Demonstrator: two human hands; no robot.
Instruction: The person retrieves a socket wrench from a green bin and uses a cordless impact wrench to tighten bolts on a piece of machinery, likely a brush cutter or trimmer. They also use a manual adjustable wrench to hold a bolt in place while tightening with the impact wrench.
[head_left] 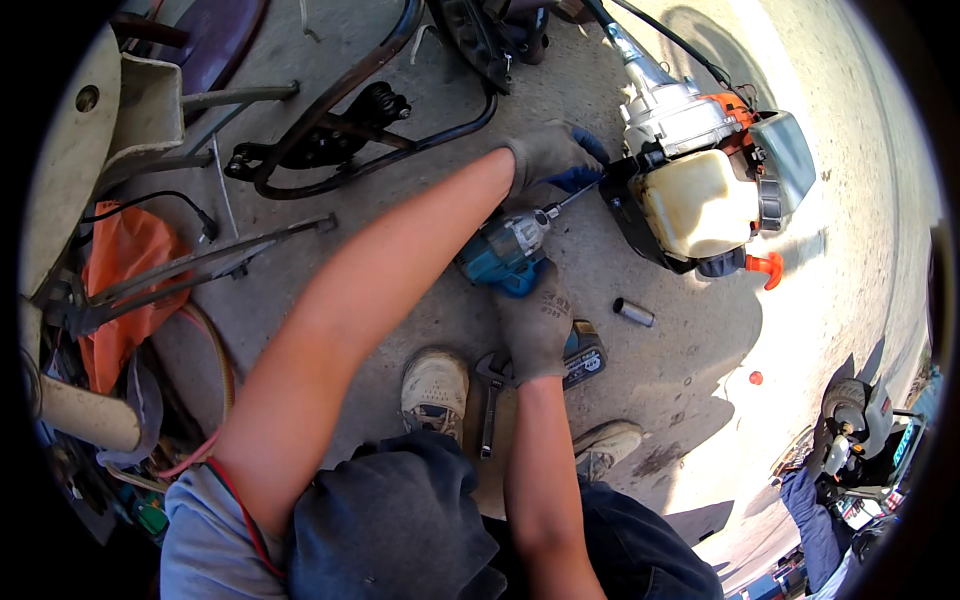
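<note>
My right hand, in a grey work glove, grips a teal cordless impact driver by its handle. Its battery shows below that hand. A long thin bit runs from the driver's chuck towards the black base of a brush cutter engine. Beside the bit and that base, my left hand wears a grey glove with a blue palm. Its fingers are curled together, and whatever they hold is hidden. The engine has a yellowed white fuel tank and an orange starter handle.
An adjustable wrench lies between my shoes, and a metal socket rests right of the driver. A bent tube frame and an orange bag crowd the left. A red cap lies on the sunlit concrete; tools are piled lower right.
</note>
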